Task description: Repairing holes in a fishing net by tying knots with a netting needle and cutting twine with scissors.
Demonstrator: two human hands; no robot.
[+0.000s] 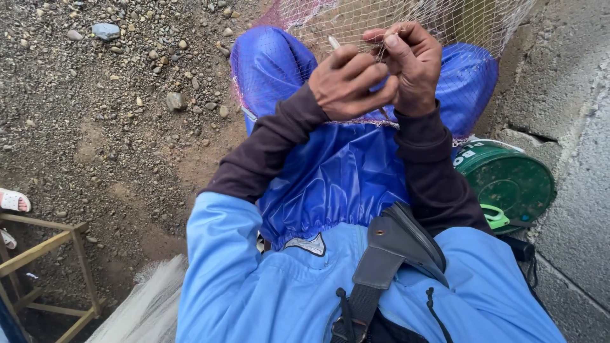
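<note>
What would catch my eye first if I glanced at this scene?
Top centre, the left hand and right hand pinch a fine pale mesh fishing net draped over glossy blue waterproof trousers. The left also holds a slim white netting needle. A round green plastic bucket sits at right beside grey stony ground.

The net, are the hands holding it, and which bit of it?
Yes. Both hands pinch the net's mesh over the knees. The left hand also holds a thin pale tool, its tip poking out above the fingers. The right hand pinches strands beside it.
</note>
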